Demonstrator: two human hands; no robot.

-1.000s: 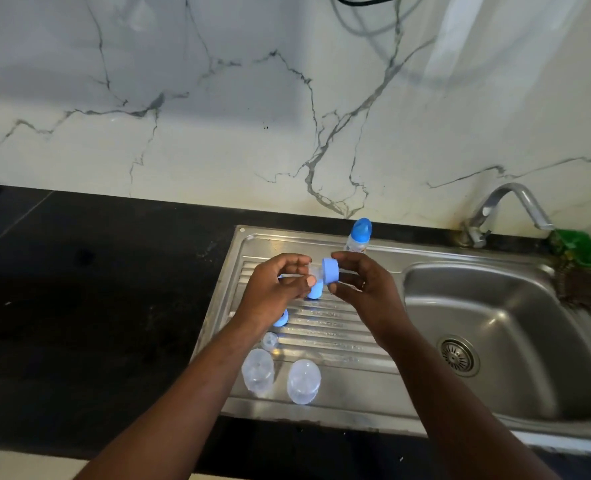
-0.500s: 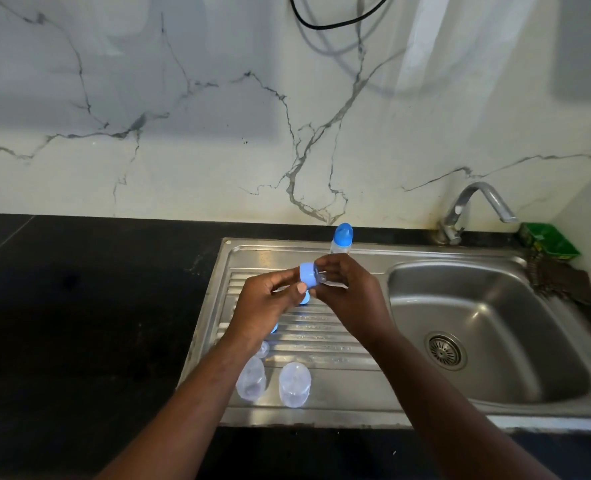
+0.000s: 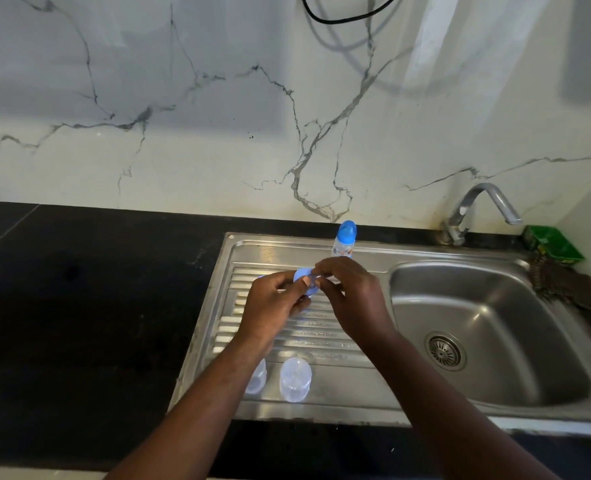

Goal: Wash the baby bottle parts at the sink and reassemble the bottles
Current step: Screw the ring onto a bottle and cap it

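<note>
The black bench [image 3: 79, 306] carries a steel sink [image 3: 321, 407], with its ribbed draining board in the middle of the frame and its basin to the right. A capped bottle [image 3: 345, 239] stands at the board's far edge. Two clear domed pieces [image 3: 295, 379] sit upright at the lower middle, one half hidden under the left forearm. Above the board, the left hand [image 3: 269, 306] and the right hand [image 3: 356, 296] meet fingertip to fingertip, both sets of fingers closed on a blue ring [image 3: 304, 277]. The ring lies between them, equally near both hands. Its axis seems to run sideways from hand to hand, but blur makes that uncertain.
</note>
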